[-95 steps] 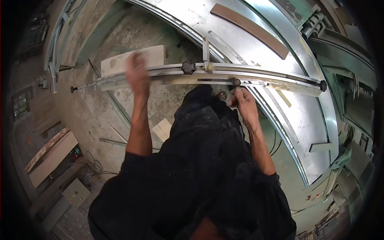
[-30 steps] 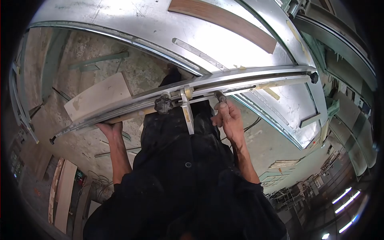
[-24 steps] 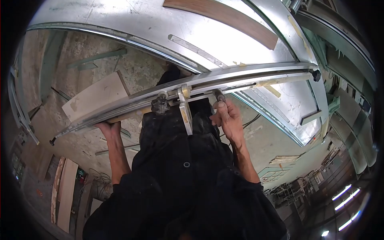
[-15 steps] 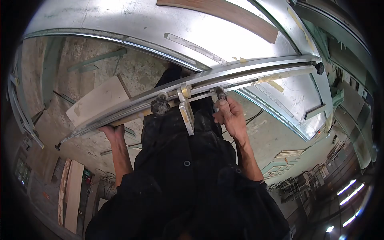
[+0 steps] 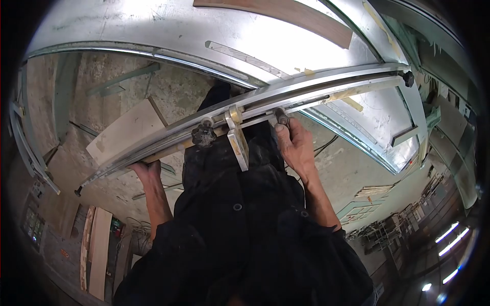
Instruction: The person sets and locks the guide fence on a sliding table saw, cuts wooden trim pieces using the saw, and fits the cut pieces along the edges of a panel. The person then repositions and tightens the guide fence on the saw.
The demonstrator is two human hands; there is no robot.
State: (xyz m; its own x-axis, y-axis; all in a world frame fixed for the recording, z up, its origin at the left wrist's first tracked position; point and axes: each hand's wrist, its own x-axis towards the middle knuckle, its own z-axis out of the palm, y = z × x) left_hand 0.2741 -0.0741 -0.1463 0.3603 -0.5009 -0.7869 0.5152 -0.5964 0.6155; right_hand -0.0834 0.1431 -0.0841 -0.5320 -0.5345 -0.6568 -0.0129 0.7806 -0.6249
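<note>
A long metal fence rail crosses the view, its right part over the metal table. My left hand grips the rail's underside on the left, with its fingertips hidden beneath it. My right hand is closed around a small dark knob on the near side of the rail. Between my hands sit a black star-shaped knob and a flip stop, whose flat arm points toward my body. A pale board lies beyond the rail on the left.
The shiny metal table holds a brown curved-looking board, a scale strip and a small dark-edged block. Boards stand at the lower left near cables. A rack of metal parts is at the far left.
Since the earliest frame, my left hand has gone from above the rail to its underside, and the stop's arm has swung toward me. Lately my right fingers have shifted around the small knob.
</note>
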